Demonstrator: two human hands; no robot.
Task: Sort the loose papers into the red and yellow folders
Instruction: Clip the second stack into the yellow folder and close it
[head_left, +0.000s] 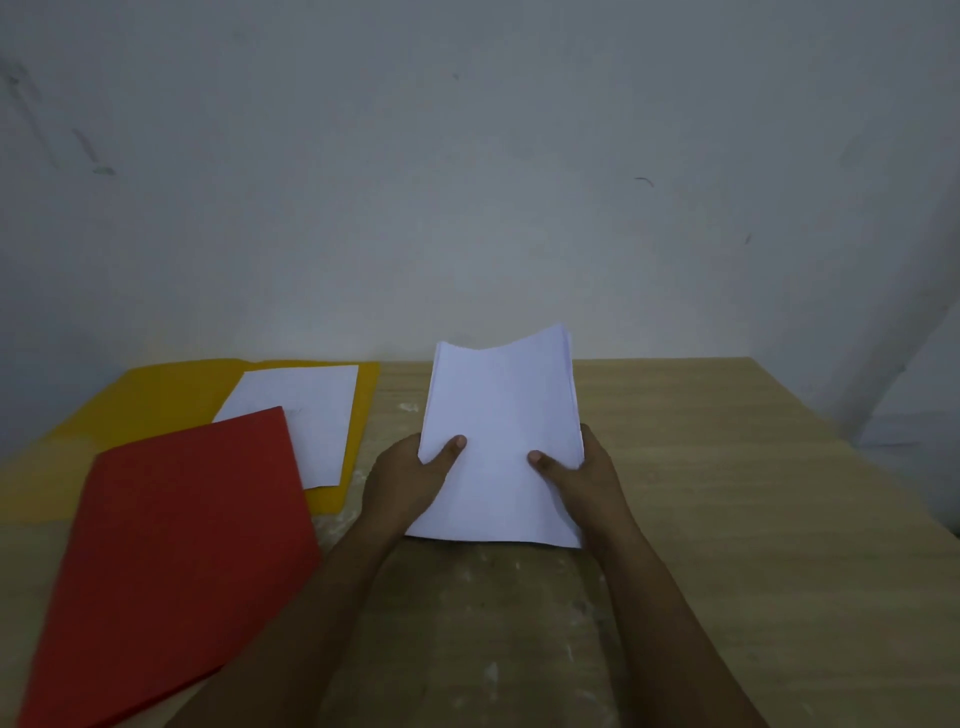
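Red folder (171, 561), matte card and closed, lies tilted at the near left edge of the surface (727, 519), its far corner overlapping a single white sheet (306, 415). That sheet rests on the yellow folder (156, 400), spread flat toward the far left corner. At mid-surface, a stack of white papers (501, 441) is raised, its far end bowed. Left hand (410, 483) and right hand (582, 478) each form a grip clamped on the stack's side edges, thumbs on top. Pale wood-grain shows whitish smears; a grey wall stands behind.
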